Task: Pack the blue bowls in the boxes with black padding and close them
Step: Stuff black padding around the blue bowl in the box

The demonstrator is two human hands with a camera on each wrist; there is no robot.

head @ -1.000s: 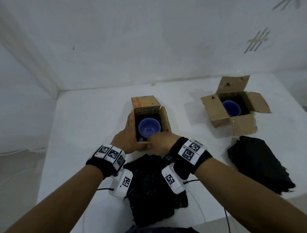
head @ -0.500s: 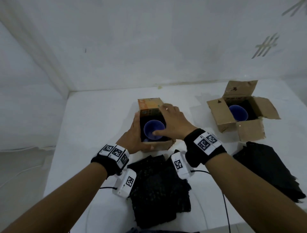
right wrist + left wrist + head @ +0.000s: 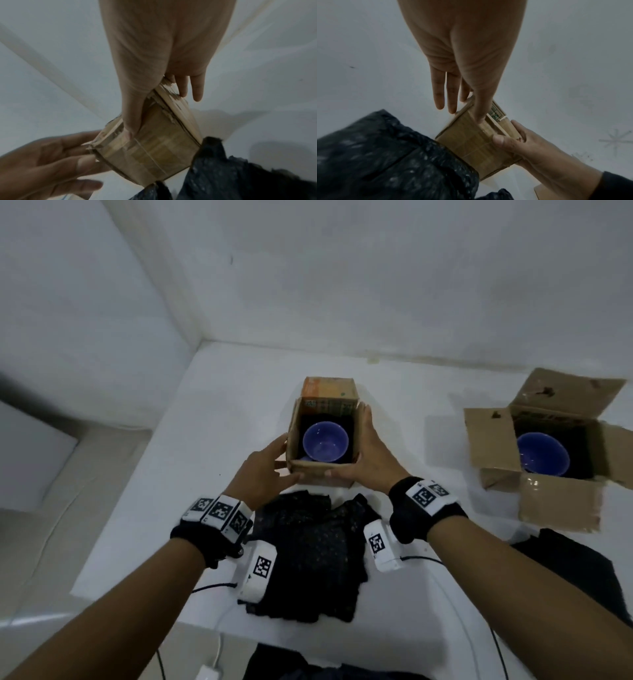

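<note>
A small cardboard box (image 3: 320,470) stands mid-table, lined with black padding, and a blue bowl (image 3: 325,441) sits inside. Its far flap (image 3: 327,388) stands up and the top is uncovered. My left hand (image 3: 265,470) lies against the box's left wall with straight fingers, thumb at the near edge. My right hand (image 3: 371,453) presses straight fingers along the raised right flap, thumb on the near face. The wrist views show the same box (image 3: 471,142) (image 3: 154,151) held between both hands. A second box (image 3: 496,446) at the right has its flaps spread, with another blue bowl (image 3: 543,458) on black padding.
A loose sheet of black padding (image 3: 308,553) lies just in front of the small box, under my wrists. Another black pile (image 3: 575,570) lies at the right front. White walls close the table at the back and left. Cables run off the front edge.
My right hand has left the top of the box and now lies along its right flap. The left hand stays at the left side.
</note>
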